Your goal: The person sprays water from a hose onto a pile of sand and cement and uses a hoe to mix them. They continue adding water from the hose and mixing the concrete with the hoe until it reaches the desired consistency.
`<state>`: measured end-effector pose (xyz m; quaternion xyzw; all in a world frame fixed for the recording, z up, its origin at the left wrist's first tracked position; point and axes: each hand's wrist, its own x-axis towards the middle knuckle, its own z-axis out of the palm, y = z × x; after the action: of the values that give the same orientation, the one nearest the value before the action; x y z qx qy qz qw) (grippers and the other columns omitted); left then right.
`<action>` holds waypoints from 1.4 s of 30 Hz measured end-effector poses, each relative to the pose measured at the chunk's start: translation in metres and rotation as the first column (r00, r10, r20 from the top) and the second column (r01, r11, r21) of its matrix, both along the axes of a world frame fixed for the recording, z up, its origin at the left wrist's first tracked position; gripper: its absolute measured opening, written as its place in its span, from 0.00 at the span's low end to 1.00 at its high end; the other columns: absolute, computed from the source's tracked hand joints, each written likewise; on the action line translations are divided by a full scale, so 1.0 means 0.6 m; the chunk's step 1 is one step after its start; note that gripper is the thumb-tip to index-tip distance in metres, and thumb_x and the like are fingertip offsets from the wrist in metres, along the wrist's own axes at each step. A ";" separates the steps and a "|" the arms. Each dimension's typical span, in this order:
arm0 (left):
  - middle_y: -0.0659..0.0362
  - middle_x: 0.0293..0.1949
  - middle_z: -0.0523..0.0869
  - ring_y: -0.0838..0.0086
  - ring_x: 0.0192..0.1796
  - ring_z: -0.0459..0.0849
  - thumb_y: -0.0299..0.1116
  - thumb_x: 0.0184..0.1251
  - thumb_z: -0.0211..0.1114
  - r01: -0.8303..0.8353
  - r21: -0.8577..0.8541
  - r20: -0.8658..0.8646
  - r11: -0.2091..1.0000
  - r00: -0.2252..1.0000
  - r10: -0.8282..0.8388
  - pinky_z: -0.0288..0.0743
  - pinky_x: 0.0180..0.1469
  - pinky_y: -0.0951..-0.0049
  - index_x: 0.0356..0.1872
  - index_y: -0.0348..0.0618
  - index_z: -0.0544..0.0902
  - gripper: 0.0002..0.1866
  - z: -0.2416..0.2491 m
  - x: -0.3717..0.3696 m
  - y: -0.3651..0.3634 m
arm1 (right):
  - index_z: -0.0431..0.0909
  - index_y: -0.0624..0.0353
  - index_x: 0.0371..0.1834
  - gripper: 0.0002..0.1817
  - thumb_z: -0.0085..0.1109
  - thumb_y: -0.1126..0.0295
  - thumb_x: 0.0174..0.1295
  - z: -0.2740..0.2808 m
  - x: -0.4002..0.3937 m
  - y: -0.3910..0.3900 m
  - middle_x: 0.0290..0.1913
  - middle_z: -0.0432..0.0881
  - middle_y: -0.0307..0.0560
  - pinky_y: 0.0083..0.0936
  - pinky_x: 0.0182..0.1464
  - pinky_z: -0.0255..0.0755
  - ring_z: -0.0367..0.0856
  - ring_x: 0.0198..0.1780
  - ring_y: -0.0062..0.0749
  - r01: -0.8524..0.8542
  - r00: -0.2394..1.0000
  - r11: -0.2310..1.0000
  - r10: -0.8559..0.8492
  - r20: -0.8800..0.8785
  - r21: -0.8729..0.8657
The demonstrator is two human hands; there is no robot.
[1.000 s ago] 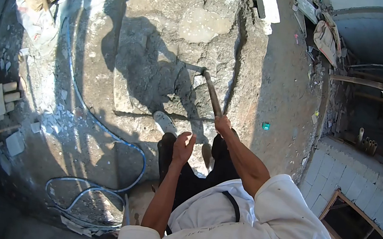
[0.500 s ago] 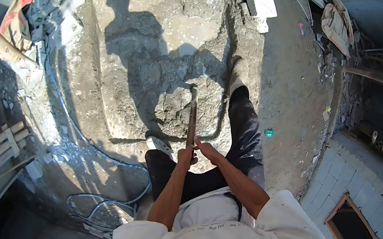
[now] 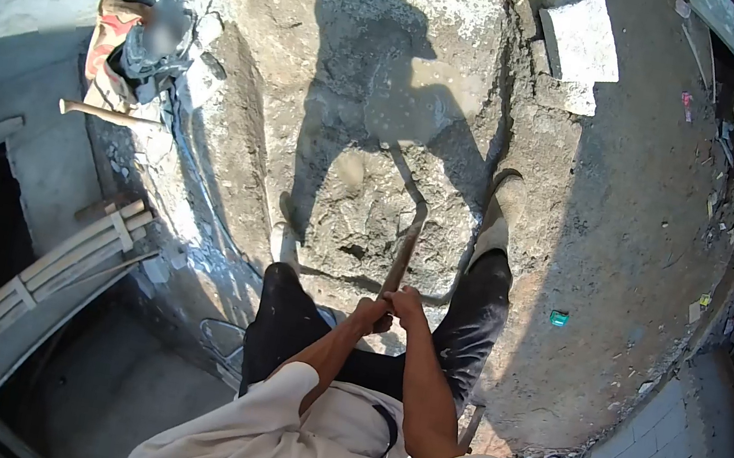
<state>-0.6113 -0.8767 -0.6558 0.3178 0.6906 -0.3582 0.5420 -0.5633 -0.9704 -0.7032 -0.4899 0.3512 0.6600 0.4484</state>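
Note:
My left hand [image 3: 372,316] and my right hand [image 3: 406,304] are closed around a long wooden-handled tool [image 3: 403,253], close together near its lower end. The handle points forward from my body between my legs, over the broken ground. Its far end is above or at the rough, dug surface [image 3: 368,220]; I cannot make out the tool's head or whether it touches. A dark shadow line runs on from that end. My feet stand apart, one on each side of the dug patch. Farther forward lies a shallow wet puddle [image 3: 417,106].
A white block [image 3: 582,37] lies at the upper right beside a narrow groove. To the left are a sack with dark cloth [image 3: 154,48], another wooden handle [image 3: 109,115] and a blue hose [image 3: 197,172]. A wooden frame [image 3: 48,278] stands lower left; a small green object [image 3: 559,317] lies right.
My view has shifted, so the ground and surroundings appear farther right. My hands are closer together, and the handle now slants to the upper right. My shadow looks more upright.

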 end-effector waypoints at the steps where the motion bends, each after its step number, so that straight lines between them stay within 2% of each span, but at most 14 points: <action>1: 0.58 0.18 0.76 0.74 0.15 0.74 0.35 0.56 0.69 0.039 -0.010 -0.033 0.999 0.999 -0.039 0.66 0.15 0.72 0.23 0.33 0.76 0.15 0.008 -0.016 0.037 | 0.67 0.68 0.52 0.26 0.66 0.72 0.52 0.000 -0.017 0.014 0.40 0.79 0.52 0.33 0.40 0.78 0.81 0.41 0.35 -0.002 0.999 0.997 0.006 -0.048 0.080; 6: 0.53 0.19 0.79 0.69 0.17 0.79 0.37 0.53 0.71 0.490 -0.123 0.053 0.863 0.872 -0.487 0.72 0.18 0.67 0.25 0.34 0.79 0.15 -0.046 -0.058 0.188 | 0.75 0.65 0.40 0.17 0.69 0.69 0.52 -0.029 -0.066 0.125 0.39 0.80 0.49 0.34 0.39 0.78 0.82 0.40 0.36 0.015 0.995 0.992 -0.003 -0.098 0.122; 8: 0.45 0.27 0.85 0.62 0.25 0.86 0.38 0.50 0.70 0.808 0.024 0.268 0.588 0.562 -0.783 0.78 0.26 0.63 0.32 0.33 0.81 0.17 -0.104 -0.120 0.222 | 0.75 0.67 0.42 0.20 0.72 0.69 0.49 -0.074 -0.108 0.184 0.39 0.81 0.50 0.36 0.39 0.78 0.82 0.38 0.36 0.052 0.997 0.999 -0.053 -0.061 -0.014; 10: 0.42 0.31 0.86 0.58 0.36 0.88 0.34 0.50 0.64 0.934 0.111 0.390 0.339 0.273 -0.879 0.80 0.36 0.60 0.35 0.32 0.81 0.14 -0.076 -0.079 0.256 | 0.75 0.71 0.44 0.24 0.73 0.69 0.47 -0.138 -0.199 0.229 0.33 0.80 0.52 0.41 0.35 0.78 0.82 0.34 0.39 0.109 0.910 0.927 0.051 0.411 -0.358; 11: 0.40 0.32 0.85 0.55 0.39 0.87 0.34 0.51 0.63 0.896 -0.074 0.348 0.437 0.434 -0.831 0.80 0.40 0.58 0.34 0.31 0.80 0.14 -0.040 -0.081 0.289 | 0.74 0.72 0.43 0.23 0.72 0.69 0.48 -0.046 -0.112 0.253 0.39 0.79 0.57 0.48 0.39 0.77 0.81 0.39 0.41 0.177 0.983 0.921 -0.184 0.013 -0.347; 14: 0.35 0.32 0.84 0.48 0.39 0.86 0.32 0.50 0.62 0.803 -0.218 0.270 0.554 0.595 -0.757 0.79 0.44 0.51 0.37 0.29 0.77 0.16 0.071 -0.039 0.346 | 0.72 0.64 0.38 0.17 0.69 0.71 0.49 -0.071 -0.112 0.283 0.32 0.77 0.55 0.46 0.34 0.79 0.81 0.30 0.41 0.216 0.976 0.867 -0.181 0.120 -0.450; 16: 0.38 0.30 0.84 0.47 0.32 0.86 0.30 0.48 0.62 0.950 0.216 0.270 0.224 0.162 -0.949 0.80 0.37 0.51 0.42 0.32 0.73 0.19 0.127 -0.101 0.375 | 0.69 0.61 0.42 0.19 0.66 0.72 0.51 -0.131 -0.125 0.275 0.27 0.75 0.52 0.46 0.31 0.80 0.79 0.25 0.42 0.235 0.967 0.879 -0.255 0.007 -0.415; 22: 0.44 0.28 0.83 0.49 0.31 0.85 0.28 0.45 0.65 0.960 0.271 0.269 -0.072 -0.147 -0.952 0.80 0.35 0.54 0.41 0.39 0.67 0.21 0.275 -0.049 0.523 | 0.67 0.60 0.31 0.09 0.59 0.75 0.52 -0.201 -0.073 0.328 0.20 0.71 0.47 0.39 0.26 0.76 0.75 0.21 0.38 0.706 0.659 0.617 -0.752 0.005 -0.349; 28: 0.49 0.21 0.82 0.49 0.28 0.84 0.37 0.48 0.68 0.794 0.469 0.183 -0.386 -0.514 -0.838 0.74 0.30 0.51 0.40 0.47 0.67 0.21 0.123 -0.019 0.771 | 0.67 0.56 0.24 0.10 0.57 0.71 0.59 -0.168 -0.100 0.439 0.20 0.72 0.45 0.38 0.34 0.76 0.74 0.24 0.36 0.949 0.256 0.204 -0.945 0.206 -0.242; 31: 0.53 0.23 0.84 0.55 0.30 0.85 0.35 0.44 0.69 0.771 0.305 0.079 -0.559 -0.605 -0.792 0.68 0.43 0.51 0.34 0.50 0.76 0.14 -0.018 -0.038 0.884 | 0.67 0.56 0.24 0.09 0.57 0.73 0.59 -0.201 -0.134 0.499 0.21 0.72 0.45 0.38 0.35 0.76 0.75 0.25 0.36 0.974 0.099 0.054 -0.975 0.199 -0.222; 33: 0.54 0.24 0.85 0.57 0.32 0.85 0.36 0.43 0.69 0.815 0.269 0.046 -0.513 -0.543 -0.838 0.67 0.45 0.52 0.33 0.51 0.78 0.13 -0.087 -0.062 0.919 | 0.68 0.56 0.25 0.08 0.57 0.75 0.58 -0.252 -0.159 0.525 0.22 0.73 0.44 0.37 0.36 0.76 0.75 0.26 0.36 0.906 0.035 -0.059 -0.976 0.215 -0.418; 36: 0.55 0.24 0.85 0.58 0.31 0.85 0.36 0.42 0.69 0.775 0.491 0.063 -0.397 -0.486 -0.871 0.66 0.44 0.54 0.31 0.50 0.78 0.13 -0.151 -0.068 0.928 | 0.69 0.57 0.23 0.08 0.57 0.76 0.57 -0.201 -0.129 0.514 0.23 0.73 0.44 0.36 0.40 0.75 0.75 0.27 0.34 0.997 -0.038 -0.050 -0.981 0.190 -0.058; 39: 0.54 0.21 0.83 0.56 0.26 0.83 0.35 0.42 0.64 0.746 0.554 0.091 -0.369 -0.494 -0.865 0.68 0.30 0.55 0.30 0.49 0.79 0.10 -0.148 -0.124 0.857 | 0.70 0.58 0.20 0.07 0.57 0.76 0.52 -0.199 -0.055 0.465 0.20 0.74 0.44 0.33 0.34 0.71 0.75 0.25 0.35 0.922 0.291 0.175 -0.901 0.321 -0.345; 42: 0.54 0.20 0.83 0.55 0.27 0.84 0.39 0.44 0.67 0.772 0.613 0.094 -0.169 -0.283 -0.954 0.74 0.31 0.54 0.30 0.50 0.78 0.11 -0.102 -0.152 0.757 | 0.70 0.60 0.22 0.06 0.56 0.76 0.52 -0.199 0.045 0.424 0.19 0.71 0.47 0.38 0.28 0.73 0.73 0.20 0.39 0.908 0.419 0.366 -0.807 0.416 -0.205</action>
<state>-0.7026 -0.4223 -0.7167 0.8888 0.0623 -0.4112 0.1928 -0.5360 -0.7159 -0.8227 -0.3889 0.6239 0.1719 0.6557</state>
